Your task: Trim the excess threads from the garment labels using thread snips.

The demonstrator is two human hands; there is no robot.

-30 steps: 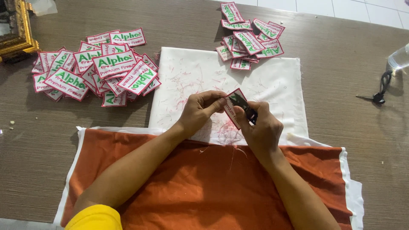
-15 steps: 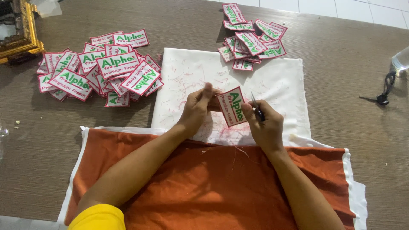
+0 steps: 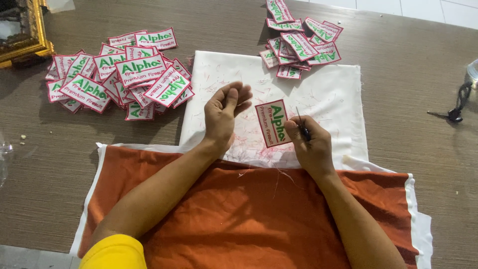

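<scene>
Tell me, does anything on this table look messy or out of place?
Yes: the white cloth is littered with fine red thread clippings, thickest beside the patch held by the right hand. Loose threads also trail onto the orange cloth. The two patch piles lie jumbled, not stacked.

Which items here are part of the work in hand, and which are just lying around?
In use:
- embroidered patch held by the right hand
- small dark tool in the same grip
- left hand, open, holding nothing
- white cloth strewn with thread trimmings
- two patch piles

Lying about:
- orange cloth
- gold frame
- black scissors
</scene>
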